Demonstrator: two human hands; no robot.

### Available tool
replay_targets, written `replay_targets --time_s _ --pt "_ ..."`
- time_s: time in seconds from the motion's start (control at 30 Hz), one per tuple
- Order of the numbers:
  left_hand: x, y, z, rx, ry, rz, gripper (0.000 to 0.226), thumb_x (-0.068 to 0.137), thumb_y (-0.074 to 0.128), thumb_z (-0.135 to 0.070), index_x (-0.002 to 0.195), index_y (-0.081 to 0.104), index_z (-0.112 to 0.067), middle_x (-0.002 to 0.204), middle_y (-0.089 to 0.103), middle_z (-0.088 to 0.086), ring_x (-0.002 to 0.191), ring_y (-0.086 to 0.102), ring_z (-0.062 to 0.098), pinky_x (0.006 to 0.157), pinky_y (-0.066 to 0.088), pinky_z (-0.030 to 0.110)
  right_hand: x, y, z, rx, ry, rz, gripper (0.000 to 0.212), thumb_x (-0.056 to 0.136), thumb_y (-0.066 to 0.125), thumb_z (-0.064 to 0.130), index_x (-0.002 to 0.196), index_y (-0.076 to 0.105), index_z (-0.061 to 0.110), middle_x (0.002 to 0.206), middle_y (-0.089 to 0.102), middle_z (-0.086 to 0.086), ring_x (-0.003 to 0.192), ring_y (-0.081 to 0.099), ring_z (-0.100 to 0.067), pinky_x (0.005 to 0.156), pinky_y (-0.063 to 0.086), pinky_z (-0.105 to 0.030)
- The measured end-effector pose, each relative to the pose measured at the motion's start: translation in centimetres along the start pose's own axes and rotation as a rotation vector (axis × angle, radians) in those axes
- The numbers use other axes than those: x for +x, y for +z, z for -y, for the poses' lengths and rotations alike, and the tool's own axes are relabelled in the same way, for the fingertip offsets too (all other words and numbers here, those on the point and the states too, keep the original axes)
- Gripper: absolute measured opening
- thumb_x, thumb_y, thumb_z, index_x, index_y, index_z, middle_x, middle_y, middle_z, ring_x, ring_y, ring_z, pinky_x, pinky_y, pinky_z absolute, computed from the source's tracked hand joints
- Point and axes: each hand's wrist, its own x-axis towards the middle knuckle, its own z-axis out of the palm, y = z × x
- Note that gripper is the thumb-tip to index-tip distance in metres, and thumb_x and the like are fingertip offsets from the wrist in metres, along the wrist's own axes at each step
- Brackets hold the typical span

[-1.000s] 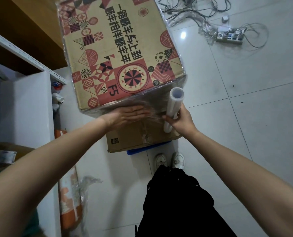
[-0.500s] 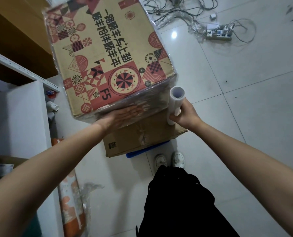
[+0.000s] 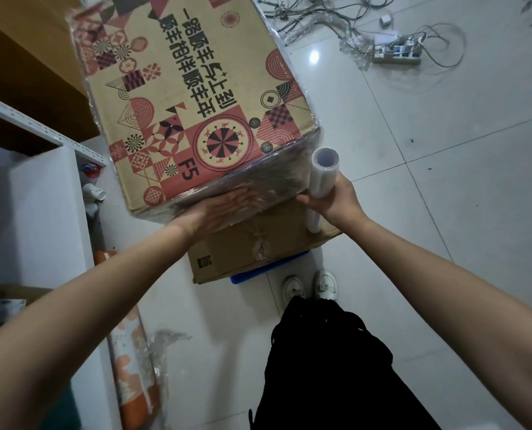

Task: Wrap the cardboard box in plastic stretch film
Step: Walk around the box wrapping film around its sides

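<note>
Shoes and legs: white shoes (image 3: 309,287) and dark trousers (image 3: 336,361) at the near edge, on the tiled floor (image 3: 444,212).
Support: a plain brown carton (image 3: 258,246) on a blue base (image 3: 268,270), just beyond the shoes; the task's box sits on top of it.
Left hand (image 3: 224,206): fingers straight and flat, pressing the film against the near side face of the box; it grips nothing.
Right hand (image 3: 336,201): fingers curled round the film roll (image 3: 322,178), held upright at the box's near right corner.
Stretch film (image 3: 274,184): a wrinkled, shiny band lies over the near side face and runs to the roll; film also shows along the left and right edges of the box.
Cardboard box (image 3: 196,97): large, printed in red and black, turned at an angle on the carton and overhanging it to the left.
Handling, judged: stiff walls take flat palm pressure well; the filmed faces are likely slick, so corners and edges give the surer hold. Weight cannot be told. The film is thin and clingy and would tear or bunch if pulled unevenly; the roll is best held low on its body so that it can pay out.
Left side: white shelving (image 3: 35,212).
Far right: a power strip (image 3: 398,54) among loose cables (image 3: 336,13).
</note>
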Motion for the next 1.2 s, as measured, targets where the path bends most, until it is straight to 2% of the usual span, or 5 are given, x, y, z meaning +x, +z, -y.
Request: replay_targets --time_s 0.5,0.77,0.87,1.07,1.2 --pt "0.0 -0.5 0.1 0.074 -0.008 0.015 0.086 0.096 0.034 -0.039 0.138 -0.02 0.014 0.144 -0.022 0.037 0.134 -0.018 0.05 0.106 -0.016 0.056 0.1 -3.7 0.1 -0.008 -0.095 0.124 0.033 0.076 0.062 -0.014 0.106 0.052 -0.006 0.11 0.058 -0.027 0.1 0.054 -0.029 0.079 0.047 -0.029" --pt "-0.3 -1.7 0.7 0.184 -0.018 -0.025 0.083 0.097 0.032 -0.037 0.14 -0.018 0.012 0.146 -0.019 0.034 0.137 -0.012 0.045 0.107 -0.013 0.052 0.5 -3.5 -0.1 0.028 0.039 0.179 0.042 0.066 0.084 0.016 0.095 0.054 0.021 0.091 0.061 0.005 0.088 0.06 -0.012 0.074 0.05 -0.019" --pt "-0.4 -1.9 0.9 0.201 -0.012 -0.023 0.085 0.097 0.033 -0.038 0.137 -0.021 0.015 0.144 -0.022 0.036 0.136 -0.014 0.046 0.108 -0.012 0.051 0.7 -3.3 -0.6 -0.032 0.058 0.074 0.047 0.067 0.084 0.019 0.104 0.055 0.014 0.097 0.062 0.002 0.092 0.059 -0.015 0.081 0.05 -0.029" --pt "-0.8 -2.3 1.4 0.211 -0.018 -0.007 0.082 0.097 0.03 -0.041 0.141 -0.017 0.01 0.148 -0.018 0.032 0.138 -0.012 0.044 0.111 -0.01 0.049 1.6 -4.5 0.3 -0.028 0.002 0.036 0.043 0.066 0.082 0.011 0.1 0.058 0.018 0.102 0.064 -0.003 0.096 0.061 -0.021 0.07 0.045 -0.018" --pt "-0.9 -2.3 1.6 0.282 -0.02 -0.034 0.078 0.099 0.029 -0.039 0.143 -0.015 0.008 0.15 -0.016 0.029 0.139 -0.01 0.039 0.112 -0.008 0.045 2.1 -4.4 0.0 -0.011 -0.009 0.036 0.033 0.069 0.076 -0.001 0.097 0.059 0.001 0.105 0.065 -0.021 0.1 0.061 -0.036 0.079 0.053 -0.04"
